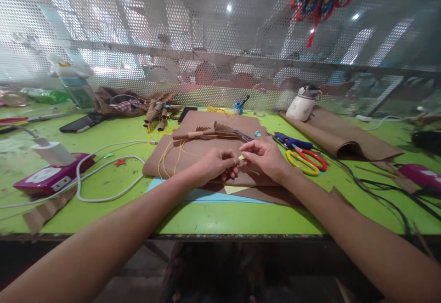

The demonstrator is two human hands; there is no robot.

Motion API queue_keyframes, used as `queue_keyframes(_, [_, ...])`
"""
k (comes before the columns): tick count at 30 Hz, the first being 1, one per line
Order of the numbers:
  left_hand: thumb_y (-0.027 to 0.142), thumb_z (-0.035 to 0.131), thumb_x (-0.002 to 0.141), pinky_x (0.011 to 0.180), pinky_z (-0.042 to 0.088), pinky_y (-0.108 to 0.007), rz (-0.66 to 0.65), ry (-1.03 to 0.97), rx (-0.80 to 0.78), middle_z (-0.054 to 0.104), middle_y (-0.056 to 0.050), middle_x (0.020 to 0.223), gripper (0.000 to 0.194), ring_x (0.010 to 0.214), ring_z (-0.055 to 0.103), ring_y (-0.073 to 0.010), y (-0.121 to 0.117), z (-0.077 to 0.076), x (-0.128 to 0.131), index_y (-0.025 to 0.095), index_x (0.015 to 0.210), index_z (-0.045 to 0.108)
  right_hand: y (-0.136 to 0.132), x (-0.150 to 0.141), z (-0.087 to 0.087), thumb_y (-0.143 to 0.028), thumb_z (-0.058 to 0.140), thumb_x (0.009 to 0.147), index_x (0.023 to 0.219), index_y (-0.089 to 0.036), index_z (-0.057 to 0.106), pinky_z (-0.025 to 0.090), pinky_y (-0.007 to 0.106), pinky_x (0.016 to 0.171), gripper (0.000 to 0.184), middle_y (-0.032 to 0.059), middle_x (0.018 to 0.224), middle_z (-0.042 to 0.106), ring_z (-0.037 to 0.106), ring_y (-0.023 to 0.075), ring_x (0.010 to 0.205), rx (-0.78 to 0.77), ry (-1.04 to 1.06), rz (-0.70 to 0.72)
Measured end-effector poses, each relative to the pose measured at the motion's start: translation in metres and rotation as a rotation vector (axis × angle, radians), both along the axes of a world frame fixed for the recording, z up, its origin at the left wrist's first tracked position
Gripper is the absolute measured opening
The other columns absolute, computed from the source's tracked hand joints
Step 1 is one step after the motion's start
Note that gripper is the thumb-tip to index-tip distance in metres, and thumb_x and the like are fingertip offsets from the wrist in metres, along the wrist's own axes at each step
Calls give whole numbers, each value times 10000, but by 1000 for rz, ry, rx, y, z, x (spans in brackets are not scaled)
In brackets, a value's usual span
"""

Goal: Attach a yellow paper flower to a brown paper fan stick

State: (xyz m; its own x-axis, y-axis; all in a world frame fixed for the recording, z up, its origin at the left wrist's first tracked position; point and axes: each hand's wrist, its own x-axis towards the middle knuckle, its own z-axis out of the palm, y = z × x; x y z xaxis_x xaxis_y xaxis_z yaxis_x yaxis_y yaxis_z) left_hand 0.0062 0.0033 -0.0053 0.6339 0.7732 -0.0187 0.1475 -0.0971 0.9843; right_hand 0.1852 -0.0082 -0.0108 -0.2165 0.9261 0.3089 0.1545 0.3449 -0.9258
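Note:
Both my hands meet over a stack of brown kraft paper [203, 153]. A small pale yellow piece of paper [241, 157] shows between my fingertips. My right hand [265, 156] pinches it between thumb and fingers. My left hand [218, 162] has its thumb and forefinger closed at the near end of the same piece. Just beyond them lies a brown paper roll [188, 134] with a pleated, fanned end, and yellow string [165, 156] loops from it. Another pale yellow paper [236, 189] sticks out below my hands, over light blue paper [206, 196].
To the right lie scissors [305, 161] with yellow and red handles, a blue glue gun [292, 141], black cables [372, 188], a white bottle [301, 104] and rolled brown paper [344, 137]. On the left are a purple power strip [51, 174], a phone [82, 122] and paper rolls [159, 110].

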Motion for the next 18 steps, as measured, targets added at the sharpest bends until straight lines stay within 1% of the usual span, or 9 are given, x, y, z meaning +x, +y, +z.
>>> queue_keyframes(5, [318,560,787,392,330,-155,7,13,-34,592,-16,574,214,429,481,-57,1,2,-3,107,754,570,0,-1,1,-332,664,702,858,-150,614,489,263,578,246,2,673,615,593,117,578,-37,29,17])
queue_keyframes(9, [318,576,768,418,344,-172,15,-16,-52,591,-14,595,205,439,468,-56,0,5,-4,115,740,582,0,-2,2,-325,664,699,849,-151,616,480,250,561,235,-8,628,609,583,113,562,-59,44,29])
queue_keyframes(14, [310,613,739,419,330,-180,43,-38,-87,579,1,588,190,433,458,-59,1,4,-4,125,745,566,1,-1,-1,-301,637,728,851,-158,622,476,241,548,189,-11,610,603,568,110,557,-40,40,53])
queue_keyframes(18, [308,625,733,410,315,-176,36,-52,-115,585,0,595,192,420,434,-50,3,3,-4,127,739,560,3,-1,-2,-317,624,744,869,-152,622,481,255,581,207,-1,641,612,577,119,590,-6,17,38])
